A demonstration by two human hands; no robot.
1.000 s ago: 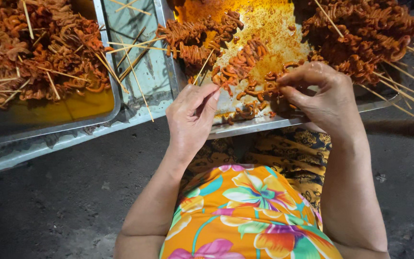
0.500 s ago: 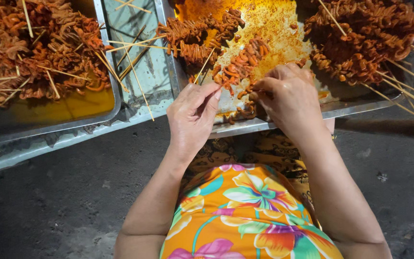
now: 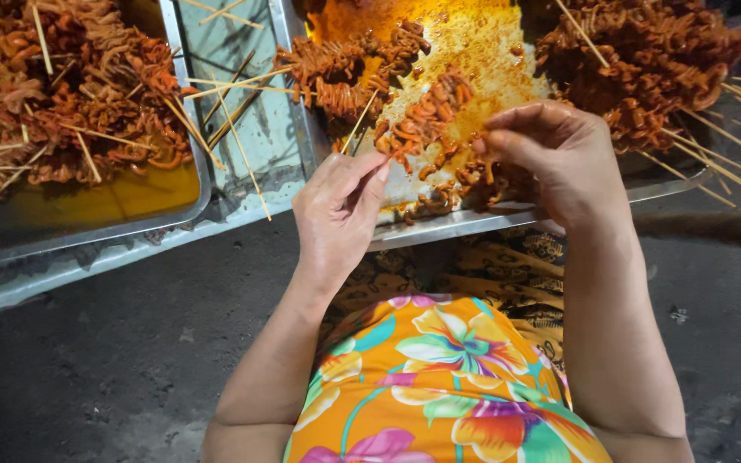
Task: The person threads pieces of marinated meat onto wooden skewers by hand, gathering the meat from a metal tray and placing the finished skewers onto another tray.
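Near: flowered orange cloth (image 3: 439, 386) over the lap | left hand (image 3: 336, 214) pinches the bare end of a bamboo skewer (image 3: 358, 124), tilted so meat slides along it | right hand (image 3: 559, 163), fingers pressed together, pinches a marinated meat piece (image 3: 426, 124) at the skewer tip, over the metal tray (image 3: 508, 214) to catch drips | far: finished skewers pile (image 3: 645, 60).

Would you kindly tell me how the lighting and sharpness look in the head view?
Head view: warm light glares off the oily middle tray; the ground below lies dim; both the left hand and right hand look sharp; the skewer piles at the edges bend slightly from lens distortion.
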